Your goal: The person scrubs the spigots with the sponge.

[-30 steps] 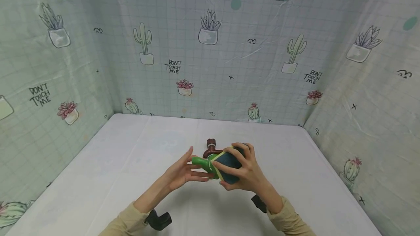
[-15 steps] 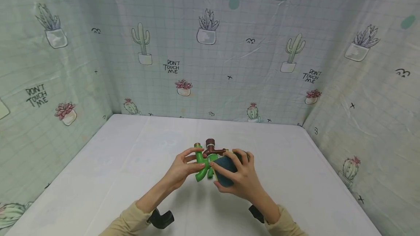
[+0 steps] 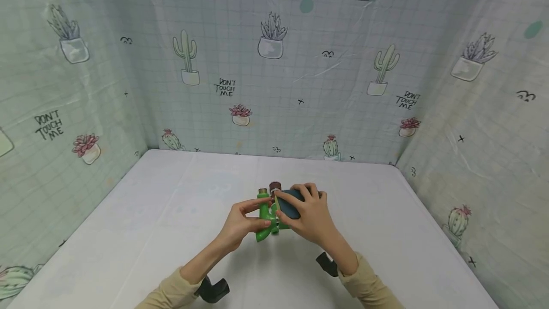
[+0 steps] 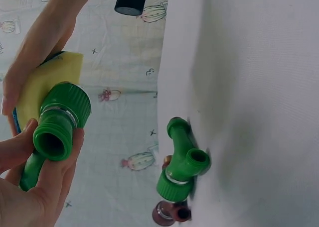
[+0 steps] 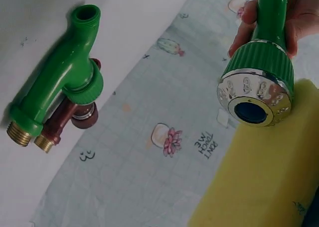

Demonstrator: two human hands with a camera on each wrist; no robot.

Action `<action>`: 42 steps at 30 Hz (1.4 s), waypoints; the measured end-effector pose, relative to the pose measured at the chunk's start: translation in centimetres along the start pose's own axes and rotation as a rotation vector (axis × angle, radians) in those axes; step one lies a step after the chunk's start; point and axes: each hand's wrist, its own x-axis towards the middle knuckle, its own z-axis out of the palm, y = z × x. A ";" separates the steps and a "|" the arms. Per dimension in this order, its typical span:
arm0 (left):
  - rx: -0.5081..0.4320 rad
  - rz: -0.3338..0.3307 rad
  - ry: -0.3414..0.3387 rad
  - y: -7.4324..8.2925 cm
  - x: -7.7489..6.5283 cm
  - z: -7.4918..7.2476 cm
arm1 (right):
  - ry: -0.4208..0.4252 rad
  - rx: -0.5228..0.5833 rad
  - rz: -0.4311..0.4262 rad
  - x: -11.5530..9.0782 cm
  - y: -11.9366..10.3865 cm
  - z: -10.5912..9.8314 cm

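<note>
My left hand grips a green tap between thumb and fingers above the table. Its brass threaded end points away from me. In the right wrist view, the held tap shows a ribbed knob with a silvery embossed cap. My right hand holds a sponge with a dark blue face outward. The sponge's yellow side faces the tap, by the knob. Whether they touch is hard to tell. Part of the tap is hidden by fingers.
On the white table, just beyond the hands, lie a second green tap and a brown tap with a brass end, side by side. Black wrist mounts hang under both forearms. Cactus-print cloth walls the table behind and at the sides.
My left hand has turned the green tap so that its threaded end points away, and closed its fingers round it. My right hand has shifted the sponge leftward and slightly away, nearer the tap.
</note>
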 end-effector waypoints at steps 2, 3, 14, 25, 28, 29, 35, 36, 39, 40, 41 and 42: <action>-0.015 0.003 0.038 0.1 0.0 0.0 | -0.009 0.021 -0.019 -0.3 -0.2 0.0; -0.028 0.002 0.059 0.2 0.0 -0.1 | -0.002 0.032 -0.036 -0.5 -0.2 0.0; -0.222 -0.140 0.117 0.8 0.0 -0.6 | 0.145 0.114 -0.231 -3.1 0.8 0.0; -0.168 -0.095 0.114 1.0 0.1 -0.3 | 0.157 0.097 -0.111 -1.1 0.7 -0.4; -0.209 -0.120 0.191 1.2 0.1 -0.3 | 0.156 0.106 -0.153 -1.9 0.7 0.2; -0.227 -0.132 0.215 1.3 0.2 -0.4 | 0.154 0.114 -0.170 -2.3 0.8 0.3; -0.315 -0.146 0.223 1.7 0.3 -1.2 | 0.152 0.213 -0.194 -3.9 1.6 0.9; -0.329 -0.145 0.202 1.6 0.3 -1.2 | 0.165 0.247 -0.179 -3.8 1.7 0.8; -0.355 -0.155 0.120 1.2 0.3 -1.1 | 0.210 0.355 -0.147 -2.8 1.6 0.4; -0.361 -0.159 0.094 1.1 0.3 -1.0 | 0.217 0.386 -0.145 -2.4 1.5 0.3; -0.364 -0.160 0.068 0.9 0.3 -0.9 | 0.226 0.415 -0.152 -2.0 1.4 0.2; -0.362 -0.161 0.040 0.8 0.3 -0.8 | 0.229 0.437 -0.159 -1.6 1.2 0.1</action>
